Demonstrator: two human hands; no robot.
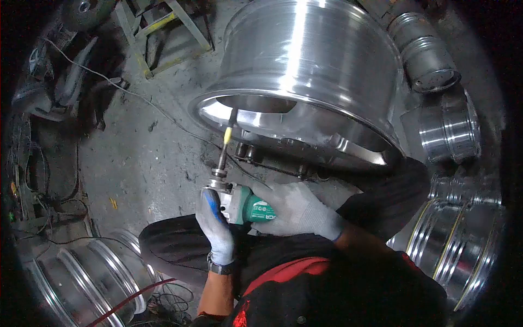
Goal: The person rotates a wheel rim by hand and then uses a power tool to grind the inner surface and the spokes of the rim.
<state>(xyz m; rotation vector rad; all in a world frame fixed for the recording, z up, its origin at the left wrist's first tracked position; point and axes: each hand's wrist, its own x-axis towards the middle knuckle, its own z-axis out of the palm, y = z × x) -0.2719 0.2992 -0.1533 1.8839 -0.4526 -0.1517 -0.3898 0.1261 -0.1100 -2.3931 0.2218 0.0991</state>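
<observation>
A green and silver power grinder [256,210] lies across my lap, held between both gloved hands. My left hand [216,229] is wrapped round the metal head of the grinder, with blue showing on the glove. Closed round the green body from the right is my right hand [297,210]. A long shaft with a yellow band [227,135] extends up from the grinder head, its dark tip at the lower rim of a large shiny metal wheel [310,60]. Whether the tip touches the rim I cannot tell.
Several metal wheels stand at the right [449,125] and lower left [92,278]. A metal frame stand [180,30] is at the top. A cable [147,102] crosses the grey floor [136,158]. Dark parts [71,76] lie at the upper left.
</observation>
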